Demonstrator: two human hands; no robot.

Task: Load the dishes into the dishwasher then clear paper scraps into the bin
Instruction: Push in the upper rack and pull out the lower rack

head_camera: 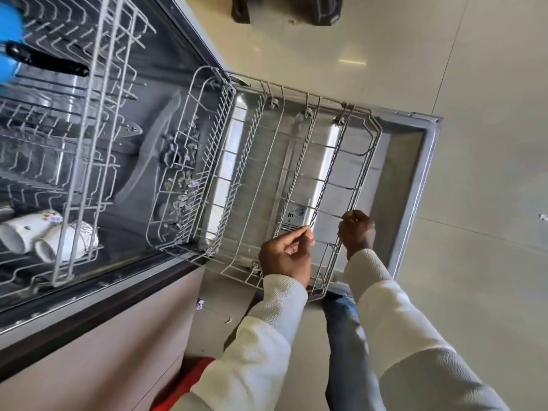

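Left hand and right hand each grip front wires of pulled-out grey wire lower rack, probably positioning it for loading.

Pale grey on the wire rack, white with small flower prints on the mugs. Bright blue on an item, black on a handle. Cream-white on the sleeves, glossy beige on the floor.

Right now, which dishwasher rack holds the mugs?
The upper rack holds two white mugs; the lower rack, pulled out over the door, holds none.
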